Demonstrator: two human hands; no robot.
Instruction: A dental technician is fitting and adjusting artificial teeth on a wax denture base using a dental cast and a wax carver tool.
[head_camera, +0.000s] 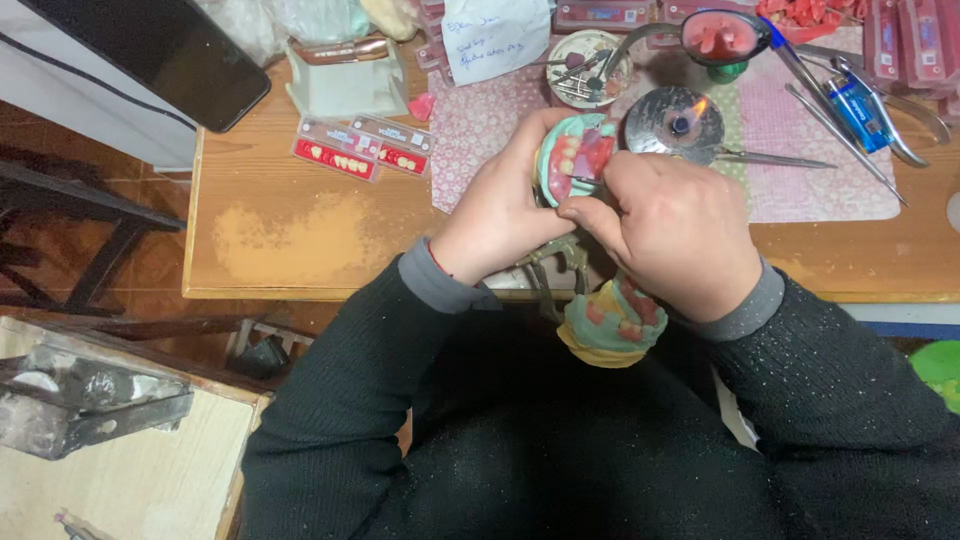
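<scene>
My left hand (505, 205) grips the upper half of a hinged dental model (572, 160), a teal cast with pink wax and pale teeth. My right hand (672, 228) presses its fingertips against the pink wax on that cast; whether it holds a small tool I cannot tell. The lower half of the model (612, 328), teal and yellow with pink wax, hangs below my hands over my lap, joined by a metal hinge frame (555, 265).
A small lit burner (680, 125) stands just behind my hands on a pink mat (830, 160). Metal instruments (840, 120), a blue lighter (858, 110), a bowl of pink wax (722, 38), tooth cards (360, 150), a bur dish (585, 65) and a dark phone (150, 50) lie on the wooden table (300, 240).
</scene>
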